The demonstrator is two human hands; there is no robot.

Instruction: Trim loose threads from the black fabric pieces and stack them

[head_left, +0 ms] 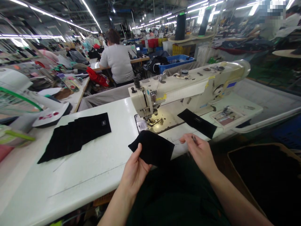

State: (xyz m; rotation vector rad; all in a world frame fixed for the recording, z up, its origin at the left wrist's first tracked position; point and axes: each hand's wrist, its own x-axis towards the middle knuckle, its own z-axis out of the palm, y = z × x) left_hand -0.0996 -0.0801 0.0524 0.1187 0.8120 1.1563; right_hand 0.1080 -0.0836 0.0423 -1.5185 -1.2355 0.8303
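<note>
My left hand (137, 166) grips a black fabric piece (152, 147) by its near left edge, thumb on top and fingers underneath. The piece is held at the table's front edge, just in front of the sewing machine's needle area (151, 121). To its right, my right hand (198, 152) is closed with curled fingers, apart from the fabric. A small dark item shows between those fingers, too little of it to name. Beyond that hand lies another black fabric piece (197, 123) with a small label. On the left, several overlapping black pieces (77, 135) are fanned out, the top one labelled.
The sewing machine (188, 84) spans the back of the white table (98, 169). A white fan (25, 97) stands at the left. Behind the machine are a blue crate (176, 61), thread cones (180, 27) and a seated person (117, 59). Dark material (265, 179) lies at lower right.
</note>
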